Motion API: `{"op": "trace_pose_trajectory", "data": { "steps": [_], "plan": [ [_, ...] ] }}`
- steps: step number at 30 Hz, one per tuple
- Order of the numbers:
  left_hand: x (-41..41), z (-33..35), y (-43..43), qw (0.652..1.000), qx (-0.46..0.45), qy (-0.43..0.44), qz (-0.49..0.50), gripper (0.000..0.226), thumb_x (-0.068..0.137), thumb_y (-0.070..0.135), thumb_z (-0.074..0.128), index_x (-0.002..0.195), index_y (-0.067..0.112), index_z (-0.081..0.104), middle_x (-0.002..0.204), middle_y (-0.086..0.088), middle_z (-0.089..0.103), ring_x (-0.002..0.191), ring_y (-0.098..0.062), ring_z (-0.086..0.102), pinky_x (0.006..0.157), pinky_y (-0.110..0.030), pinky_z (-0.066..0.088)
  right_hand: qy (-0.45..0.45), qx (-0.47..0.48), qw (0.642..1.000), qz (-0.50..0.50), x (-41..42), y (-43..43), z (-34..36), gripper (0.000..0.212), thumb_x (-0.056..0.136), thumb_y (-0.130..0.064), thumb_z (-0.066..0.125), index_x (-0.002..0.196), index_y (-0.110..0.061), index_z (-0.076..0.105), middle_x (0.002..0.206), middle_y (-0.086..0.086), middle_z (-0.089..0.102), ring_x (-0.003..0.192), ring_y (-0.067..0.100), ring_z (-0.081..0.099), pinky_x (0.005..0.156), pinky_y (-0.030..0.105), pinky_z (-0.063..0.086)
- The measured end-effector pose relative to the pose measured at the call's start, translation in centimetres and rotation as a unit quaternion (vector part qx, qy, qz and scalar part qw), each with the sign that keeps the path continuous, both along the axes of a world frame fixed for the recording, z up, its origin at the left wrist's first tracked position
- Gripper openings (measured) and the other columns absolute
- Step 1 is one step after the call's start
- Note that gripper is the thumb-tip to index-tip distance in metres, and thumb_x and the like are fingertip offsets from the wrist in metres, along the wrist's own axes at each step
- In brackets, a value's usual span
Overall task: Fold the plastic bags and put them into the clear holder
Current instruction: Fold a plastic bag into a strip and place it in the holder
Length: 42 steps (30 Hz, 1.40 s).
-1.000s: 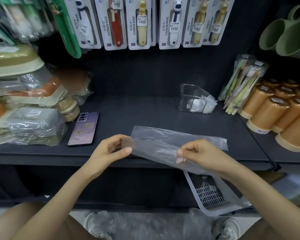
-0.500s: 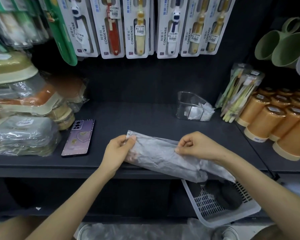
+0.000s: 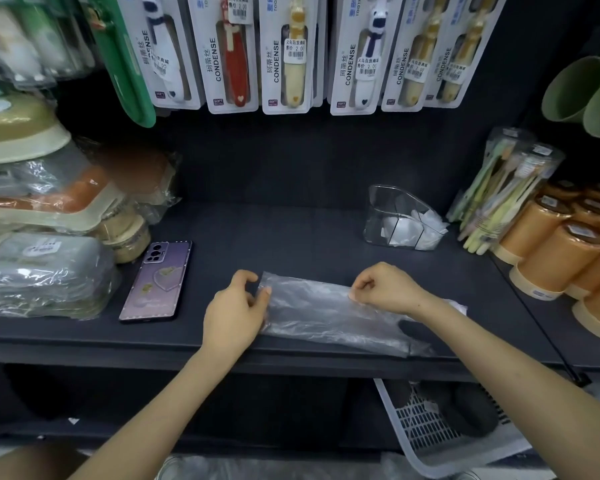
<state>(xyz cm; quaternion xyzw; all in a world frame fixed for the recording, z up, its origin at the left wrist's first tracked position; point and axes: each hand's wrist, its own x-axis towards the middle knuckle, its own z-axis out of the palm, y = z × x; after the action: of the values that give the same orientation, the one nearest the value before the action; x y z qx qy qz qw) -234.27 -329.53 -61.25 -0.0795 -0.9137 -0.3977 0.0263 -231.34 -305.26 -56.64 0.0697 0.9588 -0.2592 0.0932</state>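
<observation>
Pinning a plastic bag [image 3: 326, 315] lengthwise on the shelf [image 3: 291, 237], close to the front edge and roughly midway along it, probably to get a hard, flat surface under the film for creasing. Pinching the bag's left end with the left hand [image 3: 234, 313], thumb and forefinger narrowed onto the film. Gripping the far long edge with the right hand [image 3: 385, 289], fingers [image 3: 357, 295] curled tight on it, apparently pulling the strip taut between the two holds to prevent bunching. Judging this as mid-fold, with the shorter folds and the transfer not yet done. Leaving the clear holder [image 3: 381, 209] standing toward the back right of the shelf, well apart from the bag, already carrying a few folded white bags [image 3: 413, 232] and seemingly within easy reach for loading. Covering part of the bag's right end with the right forearm. Looking through see-through, wrinkled film, making the number of layers impossible to tell. Seeing only part of a white basket [image 3: 430, 434] below the front edge, with dark contents too dim for naming.
</observation>
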Motion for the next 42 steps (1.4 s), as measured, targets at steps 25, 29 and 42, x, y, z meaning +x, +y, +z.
{"op": "trace_pose_trajectory", "data": {
  "steps": [25,29,42],
  "plan": [
    [0.1,-1.3,2.2,0.912,-0.313,0.074,-0.254,0.092,0.075,0.064,-0.014,0.153,0.015,-0.004,0.161,-0.001,-0.008,0.137,-0.003,-0.020,0.111,-0.021,-0.019,0.121,0.106,0.987,-0.023,0.6,0.3,-0.3,0.039,0.092,-0.031,0.055,0.126,-0.014,0.060,0.118,0.006,0.064,0.107,0.026,0.061,0.098,0.037,0.043],
    [0.1,-1.5,2.3,0.912,-0.313,0.081,-0.253,0.094,0.076,0.069,-0.015,0.152,0.016,-0.005,0.161,-0.002,-0.008,0.137,-0.004,-0.021,0.112,-0.022,-0.018,0.250,0.300,0.918,0.067,2.5,-4.6,-3.7,0.052,0.085,-0.035,0.041,0.118,-0.004,0.066,0.121,0.015,0.066,0.114,0.030,0.062,0.110,0.052,0.033],
    [0.0,-1.7,2.4,0.907,-0.332,0.080,-0.249,0.095,0.072,0.066,-0.017,0.153,0.018,-0.005,0.161,-0.003,-0.012,0.146,-0.012,-0.016,0.115,-0.025,-0.016,0.000,0.299,0.952,-0.068,9.2,3.6,-5.1,0.121,0.056,-0.067,-0.047,0.154,-0.019,0.006,0.162,0.000,0.005,0.149,0.016,0.000,0.113,0.050,-0.018]
  ]
}}
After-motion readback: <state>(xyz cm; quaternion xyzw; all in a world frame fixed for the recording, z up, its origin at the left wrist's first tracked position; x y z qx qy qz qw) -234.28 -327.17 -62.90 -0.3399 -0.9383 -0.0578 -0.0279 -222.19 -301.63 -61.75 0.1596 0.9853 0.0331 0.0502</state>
